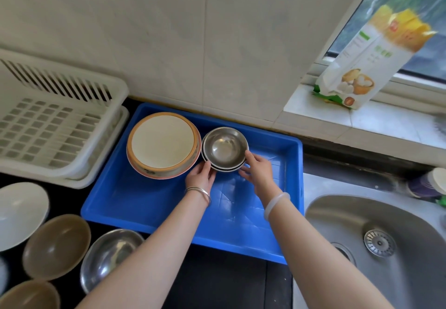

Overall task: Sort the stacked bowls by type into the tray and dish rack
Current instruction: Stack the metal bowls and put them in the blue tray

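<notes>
Steel bowls (225, 149), a small nested stack, sat in the blue tray (149, 202) beside wide cream bowls (163, 144); we gripped the stack's rim with our left hand (202, 176) and right hand (256, 167) (the white dish rack (52, 125) stood left).

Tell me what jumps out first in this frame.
The bright blue plastic tray at centre, where both hands, left hand and right hand, grip a small stack of steel bowls. Beside it in the tray sits a stack of cream plates with orange rims; the white plastic dish rack stands empty at left.
</notes>
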### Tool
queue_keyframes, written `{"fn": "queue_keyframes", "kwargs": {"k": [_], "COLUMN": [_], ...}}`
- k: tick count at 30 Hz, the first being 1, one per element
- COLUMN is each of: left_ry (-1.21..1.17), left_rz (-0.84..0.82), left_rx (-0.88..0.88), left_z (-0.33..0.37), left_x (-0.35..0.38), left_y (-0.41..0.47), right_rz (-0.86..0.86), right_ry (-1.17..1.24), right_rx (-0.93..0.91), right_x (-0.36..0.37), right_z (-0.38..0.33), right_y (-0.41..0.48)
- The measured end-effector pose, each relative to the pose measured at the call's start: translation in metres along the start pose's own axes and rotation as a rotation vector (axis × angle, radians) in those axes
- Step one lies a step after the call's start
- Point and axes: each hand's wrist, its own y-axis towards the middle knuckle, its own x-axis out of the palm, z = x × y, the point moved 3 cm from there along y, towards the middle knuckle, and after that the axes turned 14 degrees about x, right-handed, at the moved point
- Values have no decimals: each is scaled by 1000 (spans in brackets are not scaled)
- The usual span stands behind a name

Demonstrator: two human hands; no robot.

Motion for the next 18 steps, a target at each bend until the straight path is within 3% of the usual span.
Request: {"fn": "queue_keyframes", "kwargs": {"k": [11,18], "left_ry": [305,668], "left_rz": [-76,-47], "left_rx": [117,360], "left_z": [25,56], "left_x": [-35,-109], "left_y": [-49,-122], "right_rz": [66,-143], "right_ry": [-234,-436], "right_rx": [-179,-211], "right_x": [-16,12], "right_z": [9,67], "right_y": [-58,-137]}}
